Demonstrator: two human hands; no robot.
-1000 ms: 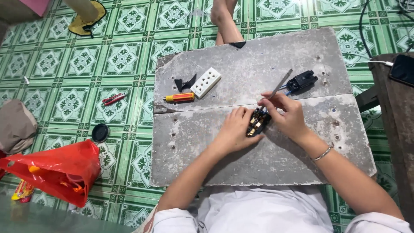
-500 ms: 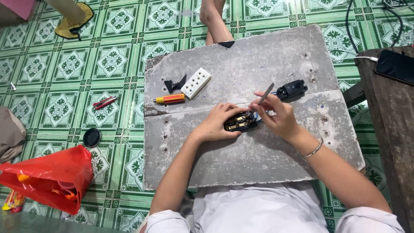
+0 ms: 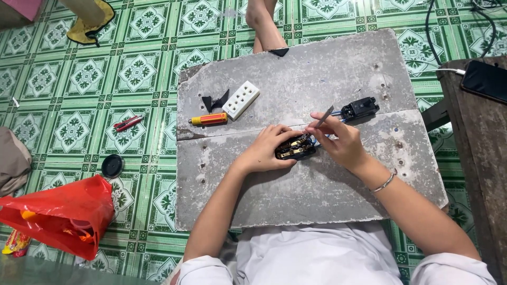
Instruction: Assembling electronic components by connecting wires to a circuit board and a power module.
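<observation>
- One red bag [image 3: 58,214] on the tiled floor [image 3: 68,84] at lower left, mouth open; orange and yellow bits inside, too crumpled to count.
- One grey board [image 3: 296,79] over the floor, made of two slabs meeting at a seam.
- One socket body [image 3: 294,149], black with brass contacts, on the near slab just below the seam, mid-board.
- Left hand [image 3: 266,150] curled round the socket body from the left, fingers clasping it against the board.
- Right hand [image 3: 340,142] pinched round one thin metal tool [image 3: 325,116], tip angled down toward the socket body; bracelet [image 3: 384,182] on that wrist.
- One black part [image 3: 360,108] on the far slab, just right of the tool, apart from the hands.
- One white cover [image 3: 241,100] with rows of holes on the far slab, left of the hands.
- One screwdriver [image 3: 210,119], orange and yellow handle, near the cover, along the seam.
- One small black piece [image 3: 215,100] touching the cover's left end.
- One red tool [image 3: 128,122] on the floor, left of the board.
- One black round cap [image 3: 112,165] on the floor, between the red tool and the bag.
- One phone [image 3: 486,80] on a wooden table [image 3: 478,153] at right, white cable plugged in.
- One bare foot [image 3: 261,21] at the board's far edge, another person's.
</observation>
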